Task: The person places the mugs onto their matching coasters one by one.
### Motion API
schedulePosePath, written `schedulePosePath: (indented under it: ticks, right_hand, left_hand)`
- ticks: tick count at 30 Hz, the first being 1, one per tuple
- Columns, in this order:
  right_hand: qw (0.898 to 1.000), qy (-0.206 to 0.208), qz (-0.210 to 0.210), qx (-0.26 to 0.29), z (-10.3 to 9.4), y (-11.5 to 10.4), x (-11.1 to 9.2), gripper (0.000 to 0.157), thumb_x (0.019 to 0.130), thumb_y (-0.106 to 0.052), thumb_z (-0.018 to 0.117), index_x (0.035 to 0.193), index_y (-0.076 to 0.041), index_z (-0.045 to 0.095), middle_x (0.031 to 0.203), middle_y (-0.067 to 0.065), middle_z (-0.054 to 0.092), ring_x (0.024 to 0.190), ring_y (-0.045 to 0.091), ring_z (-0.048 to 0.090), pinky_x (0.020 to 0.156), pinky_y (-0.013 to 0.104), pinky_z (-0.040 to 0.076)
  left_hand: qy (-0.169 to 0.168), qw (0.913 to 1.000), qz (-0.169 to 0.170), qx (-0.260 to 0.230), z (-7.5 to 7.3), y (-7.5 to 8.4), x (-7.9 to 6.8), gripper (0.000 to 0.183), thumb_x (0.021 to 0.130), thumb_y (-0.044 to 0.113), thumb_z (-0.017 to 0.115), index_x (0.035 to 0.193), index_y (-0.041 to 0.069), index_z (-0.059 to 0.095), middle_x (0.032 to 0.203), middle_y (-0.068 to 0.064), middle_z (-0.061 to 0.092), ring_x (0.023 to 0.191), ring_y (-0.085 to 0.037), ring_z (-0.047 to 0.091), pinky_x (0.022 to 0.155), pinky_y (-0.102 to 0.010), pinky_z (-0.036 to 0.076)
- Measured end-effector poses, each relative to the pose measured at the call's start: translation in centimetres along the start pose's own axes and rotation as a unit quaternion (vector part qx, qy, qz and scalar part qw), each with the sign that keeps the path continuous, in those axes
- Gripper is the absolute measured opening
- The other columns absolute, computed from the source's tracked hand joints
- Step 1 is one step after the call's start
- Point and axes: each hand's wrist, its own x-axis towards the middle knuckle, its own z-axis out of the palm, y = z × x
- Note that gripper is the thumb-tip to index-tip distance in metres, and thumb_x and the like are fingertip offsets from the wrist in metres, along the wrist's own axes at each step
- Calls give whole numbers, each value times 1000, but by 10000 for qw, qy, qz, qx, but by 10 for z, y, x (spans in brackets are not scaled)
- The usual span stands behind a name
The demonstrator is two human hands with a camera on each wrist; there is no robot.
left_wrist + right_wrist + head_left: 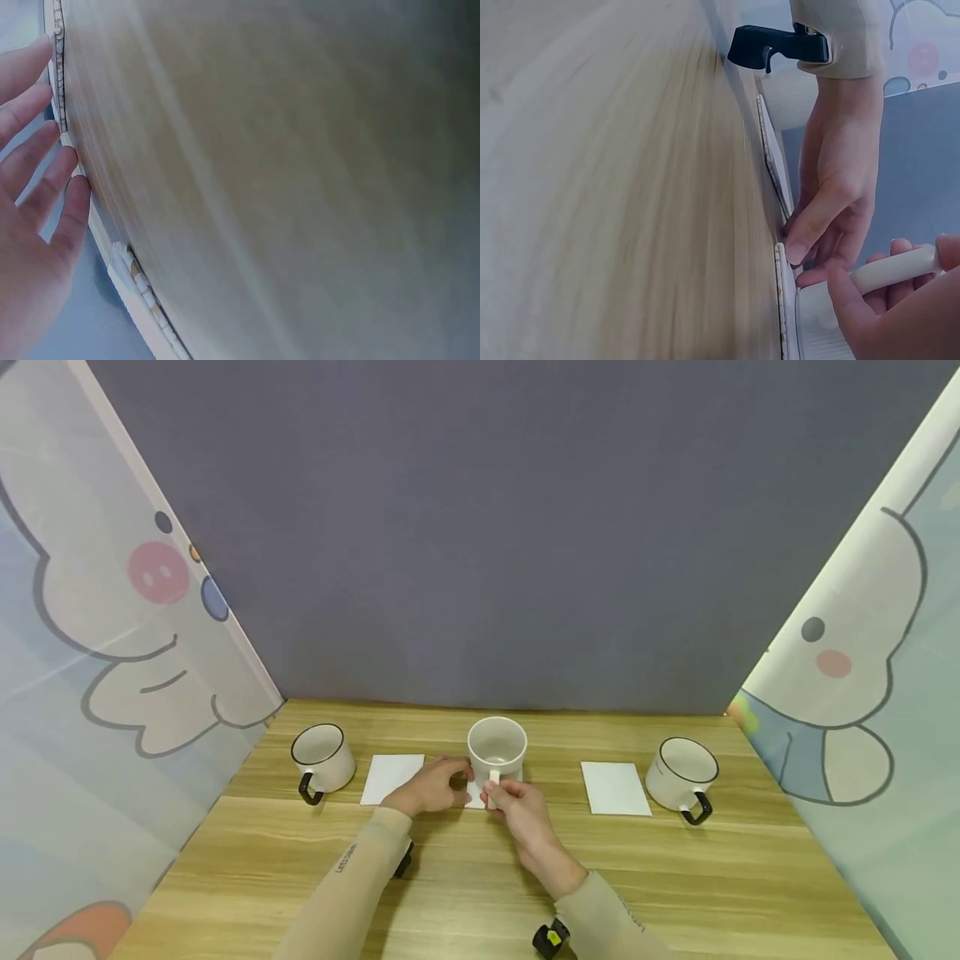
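A white mug (486, 727) stands upright at the middle of the table, over a square white coaster (476, 797). My right hand (521, 820) pinches its white handle (892, 271), which points toward me. My left hand (429, 787) is at the mug's left side, fingers reaching to the mug's base and the coaster edge. In the right wrist view the left thumb (802, 241) lies by that coaster's edge. The left wrist view shows the left fingers (71, 214) loosely extended. How firmly they touch the mug or coaster is hidden.
A black-rimmed white mug (333, 770) stands far left, another (675, 781) far right, each with a black handle. White coasters lie beside them, one on the left (392, 775) and one on the right (615, 789). A grey panel (480, 543) rises behind the wooden table (465, 893).
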Motion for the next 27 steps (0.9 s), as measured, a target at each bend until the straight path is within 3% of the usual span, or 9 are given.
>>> schedulePosePath:
  ticks: [5, 12, 23, 27]
  right_hand:
    - [10000, -5, 3, -7, -2, 0, -1, 26, 99, -13, 64, 100, 12, 67, 94, 9, 70, 90, 15, 62, 95, 48, 52]
    - [9989, -80, -146, -442, -17, 1, -2, 33, 98, -18, 66, 111, 12, 65, 104, 13, 66, 99, 23, 63, 97, 50, 51]
    - [9957, -7, -394, -841, -41, -23, -4, 23, 97, -10, 65, 104, 12, 67, 98, 19, 70, 96, 31, 67, 89, 46, 56]
    - [9912, 94, -553, -1196, -50, -31, -6, 20, 96, -11, 67, 101, 8, 70, 95, 15, 71, 91, 25, 68, 89, 48, 55]
  left_hand:
    - [-58, 9999, 27, -113, -2, 1, 1, 26, 86, 22, 78, 108, 20, 64, 130, 2, 63, 124, -31, 49, 103, -60, 39]
    - [-82, 9998, -79, -155, -4, 2, -1, 27, 86, 20, 79, 110, 18, 66, 136, 1, 61, 129, -32, 47, 108, -61, 35]
    - [-40, 9998, -89, -152, -4, 4, -3, 28, 87, 21, 78, 112, 17, 65, 135, 0, 62, 127, -32, 48, 108, -60, 34]
    - [-55, 9999, -12, -127, -4, 2, -2, 27, 87, 21, 78, 111, 16, 65, 133, 1, 62, 126, -31, 48, 107, -59, 35]
